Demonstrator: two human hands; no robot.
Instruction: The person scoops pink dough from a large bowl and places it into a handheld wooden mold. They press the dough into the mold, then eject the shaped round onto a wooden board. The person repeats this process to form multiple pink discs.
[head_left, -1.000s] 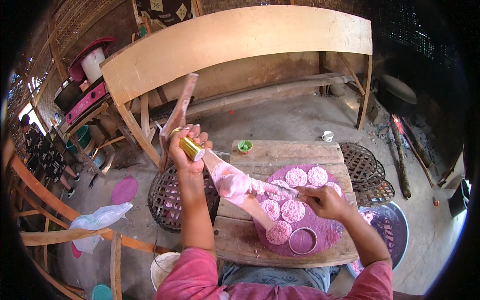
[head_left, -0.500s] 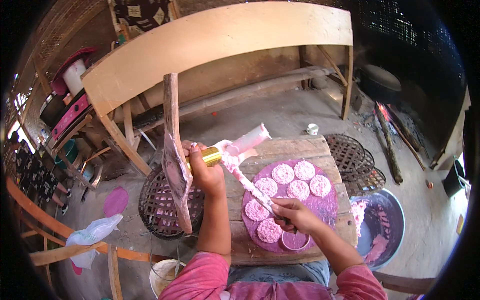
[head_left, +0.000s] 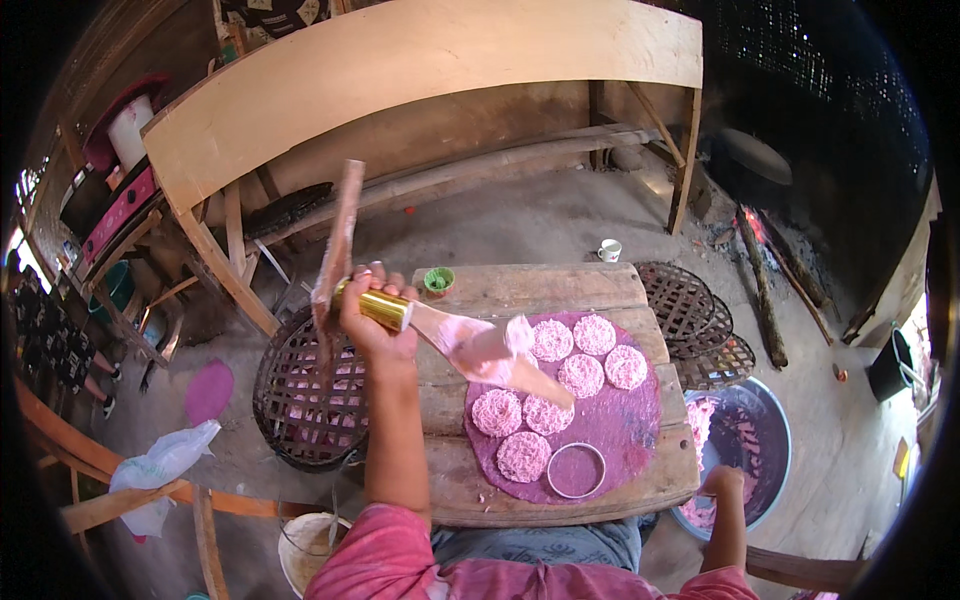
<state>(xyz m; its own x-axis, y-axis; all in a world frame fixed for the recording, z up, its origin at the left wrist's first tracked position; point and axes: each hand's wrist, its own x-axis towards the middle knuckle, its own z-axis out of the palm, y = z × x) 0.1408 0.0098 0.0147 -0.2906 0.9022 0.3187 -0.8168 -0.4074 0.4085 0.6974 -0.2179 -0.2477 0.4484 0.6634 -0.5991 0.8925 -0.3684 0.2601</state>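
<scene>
My left hand [head_left: 372, 318] grips a spatula with a gold handle [head_left: 376, 306] and a flat blade smeared with pink paste [head_left: 490, 352]; the same hand also holds an upright wooden stick [head_left: 336, 250]. The blade reaches over a round purple mat [head_left: 625, 425] on a low wooden table [head_left: 530, 290]. Several round pink rice cakes [head_left: 582, 374] lie on the mat, beside a metal ring mould [head_left: 576, 470]. My right hand [head_left: 722, 484] is down at the right, over the rim of a basin of pink rice [head_left: 752, 440], its fingers hidden.
A woven round tray [head_left: 300, 400] with pink cakes lies left of the table. More woven trays [head_left: 700, 310] are stacked on the right. A small green cup [head_left: 438, 280] and a white mug [head_left: 609, 250] stand beyond. A fire burns at the far right [head_left: 755, 228].
My right hand left the mat and dropped to the basin at the right. My left hand moved a little left, with the spatula blade now over the cakes.
</scene>
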